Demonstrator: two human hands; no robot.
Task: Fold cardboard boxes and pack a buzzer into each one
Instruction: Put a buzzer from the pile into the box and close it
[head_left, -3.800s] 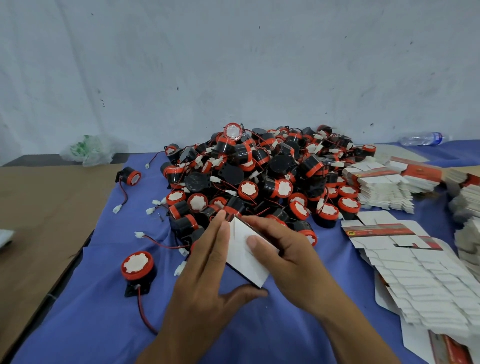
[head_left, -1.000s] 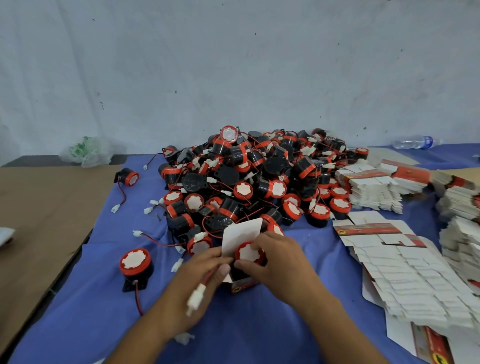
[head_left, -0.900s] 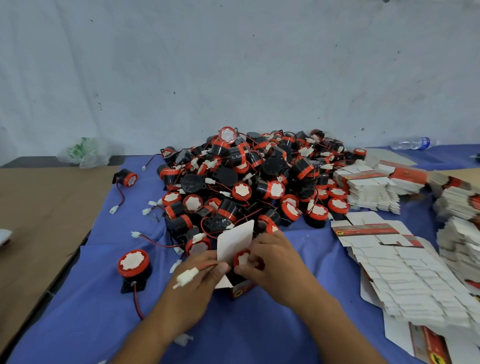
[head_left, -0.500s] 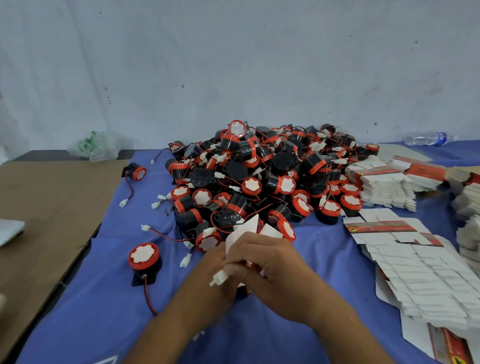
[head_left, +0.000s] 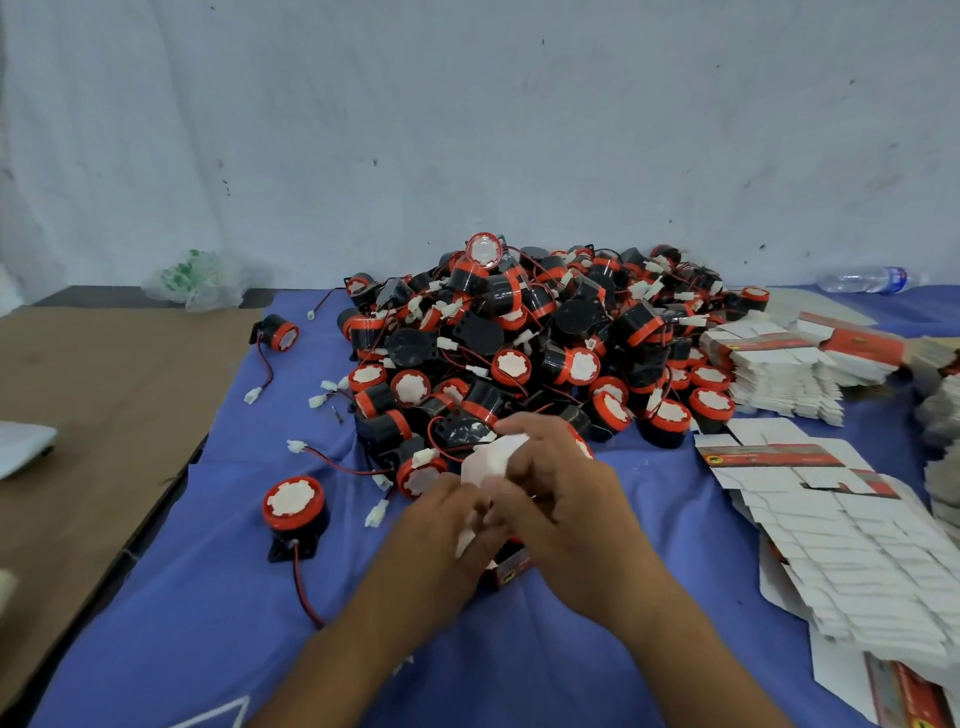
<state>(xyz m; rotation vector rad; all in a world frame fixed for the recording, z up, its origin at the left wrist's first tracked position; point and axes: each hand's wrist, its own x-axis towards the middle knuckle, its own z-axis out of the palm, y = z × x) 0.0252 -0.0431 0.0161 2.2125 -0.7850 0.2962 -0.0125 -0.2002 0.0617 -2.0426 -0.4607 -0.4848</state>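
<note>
The small cardboard box (head_left: 506, 564) sits on the blue cloth (head_left: 208, 597) near the front of the table, mostly covered by both hands, with only a red and black printed lower corner and a white flap (head_left: 493, 457) showing above the fingers. The left hand (head_left: 447, 525) grips the box from the left side, fingers curled against its white wall. The right hand (head_left: 561, 499) comes over the top from the right, its fingers pressed down on the white flap, closed around the box's upper part. Whether a buzzer is inside cannot be told, since the hands hide the opening. Just beyond the hands rises a big heap of buzzers (head_left: 519, 338), black bodies with red rims, white faces, thin red and black wires and white plugs. 1 loose buzzer (head_left: 293, 506) stands on the cloth to the left of the hands, its wire trailing toward the viewer, and another single buzzer (head_left: 275, 332) lies farther back at the cloth's left edge. To the right, flat unfolded box blanks (head_left: 831, 525) fan out in an overlapping spread, with more stacks of blanks (head_left: 779, 364) behind them. A brown cardboard sheet (head_left: 93, 405) covers the table's left part. A crumpled plastic bag (head_left: 195, 278) and a lying water bottle (head_left: 872, 279) rest against the white wall (head_left: 467, 130).
</note>
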